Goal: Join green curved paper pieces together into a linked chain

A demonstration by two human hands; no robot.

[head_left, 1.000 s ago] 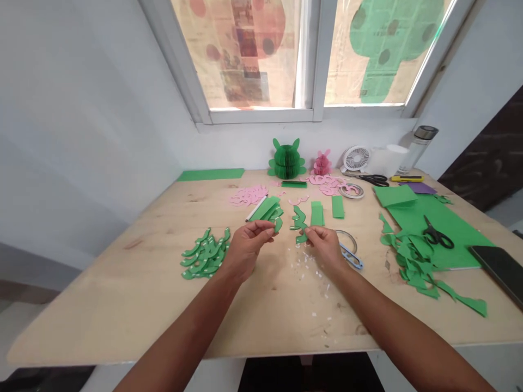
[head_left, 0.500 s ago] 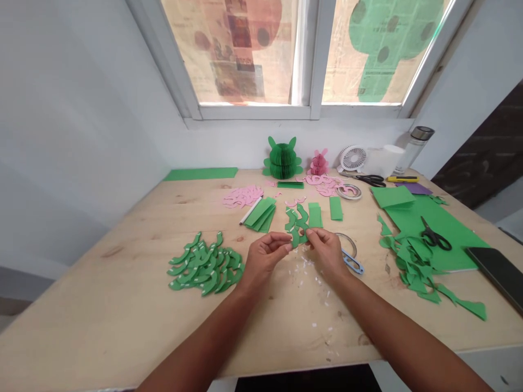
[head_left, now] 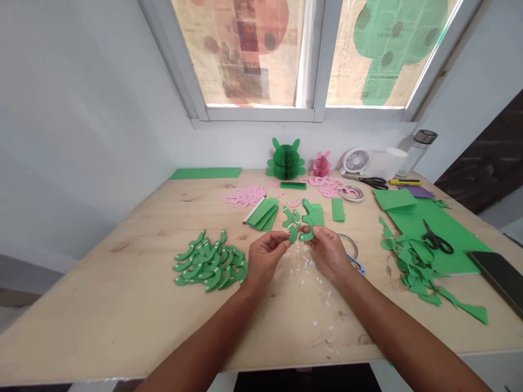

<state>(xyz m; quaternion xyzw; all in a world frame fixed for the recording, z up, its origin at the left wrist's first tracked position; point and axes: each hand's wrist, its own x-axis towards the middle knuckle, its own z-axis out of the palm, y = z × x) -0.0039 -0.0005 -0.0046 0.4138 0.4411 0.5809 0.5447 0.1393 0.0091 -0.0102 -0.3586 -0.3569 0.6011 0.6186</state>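
My left hand (head_left: 267,253) pinches the lower end of a wavy green paper piece (head_left: 291,223) with small white strips on it. Just right of it, my right hand (head_left: 328,249) holds a second wavy green piece (head_left: 307,220) upright between thumb and fingers. A small gap separates the two pieces. Left of my left hand lies a pile of curved green pieces (head_left: 210,261) with white strips. Small white scraps (head_left: 304,267) are scattered on the table below my hands.
Folded green papers (head_left: 263,213), pink cutouts (head_left: 245,196) and tape rolls lie beyond my hands. Black scissors (head_left: 437,238), green offcuts (head_left: 419,267) and a phone (head_left: 498,277) are at the right. Paper figures, a fan (head_left: 355,161) and a bottle (head_left: 419,149) stand at the back.
The green piece in my right hand has come apart from the one in my left and is turned more upright. The view has shifted slightly.
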